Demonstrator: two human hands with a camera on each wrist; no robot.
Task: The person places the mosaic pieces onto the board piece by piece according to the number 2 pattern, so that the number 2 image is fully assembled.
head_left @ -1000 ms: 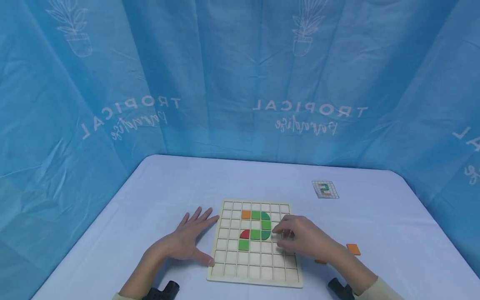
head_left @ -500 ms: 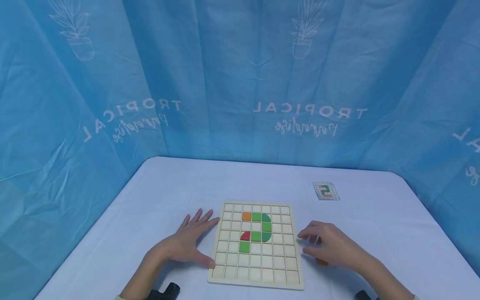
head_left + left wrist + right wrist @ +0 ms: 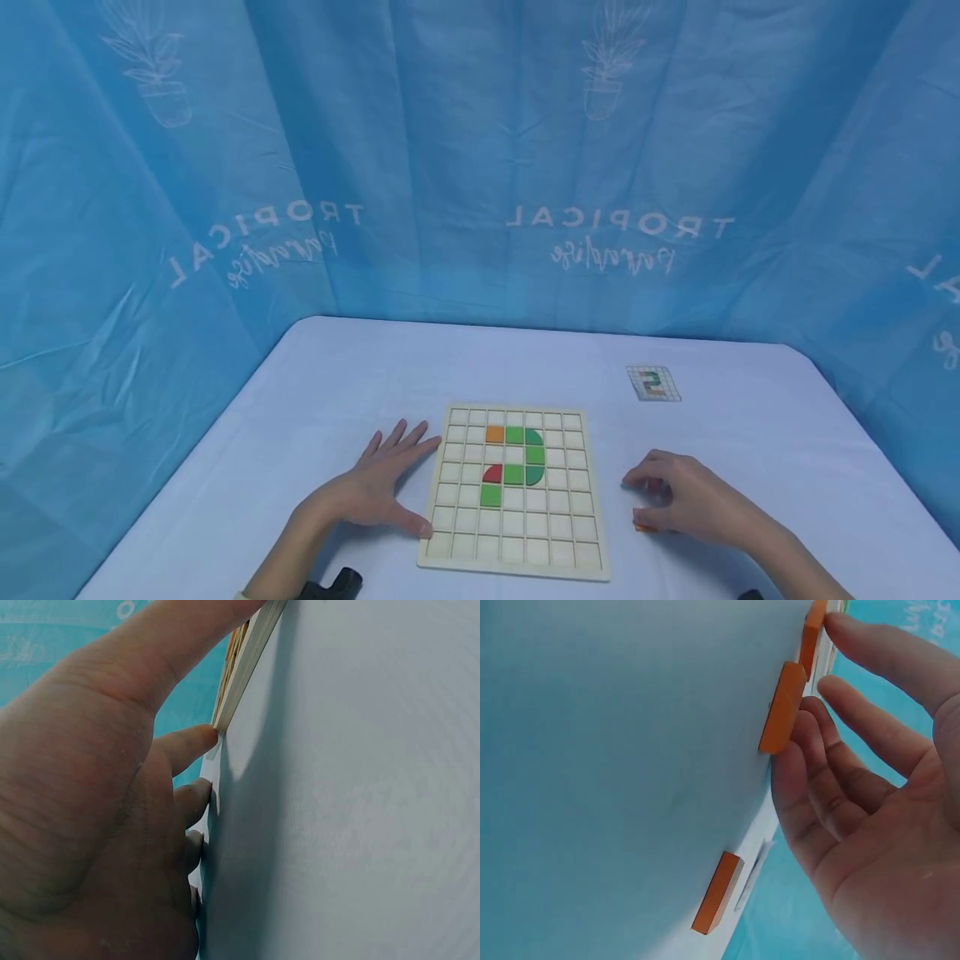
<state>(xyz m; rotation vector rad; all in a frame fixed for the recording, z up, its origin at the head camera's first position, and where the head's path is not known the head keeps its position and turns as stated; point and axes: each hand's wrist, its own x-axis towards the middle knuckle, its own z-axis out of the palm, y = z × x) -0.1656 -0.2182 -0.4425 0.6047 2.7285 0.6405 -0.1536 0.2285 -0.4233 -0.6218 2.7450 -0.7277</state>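
Note:
My left hand (image 3: 375, 483) lies spread on the white table, thumb and index fingertips touching the left edge of a pale wooden grid board (image 3: 525, 550). On the board sit an orange square tile (image 3: 495, 434), a red quarter-round tile (image 3: 492, 474), several green squares (image 3: 513, 474) and two dark green quarter-rounds (image 3: 534, 476). Right of the board, my right hand (image 3: 697, 500) is low over the table, fingers bent, thumb apart from them. Its thumb touches one loose orange tile (image 3: 812, 641); another orange tile (image 3: 784, 709) is by the fingers. A third orange tile (image 3: 718, 892) lies farther off.
A small pattern card (image 3: 653, 383) with a coloured figure on a grid lies at the back right of the table. Behind the table (image 3: 450, 358) hangs a blue printed curtain (image 3: 465, 167). A black wrist strap (image 3: 341, 583) shows at the left wrist.
My right hand has moved from over the board to the right, down to the loose orange tiles, covering some of them. The left hand and the tiles on the board stay put.

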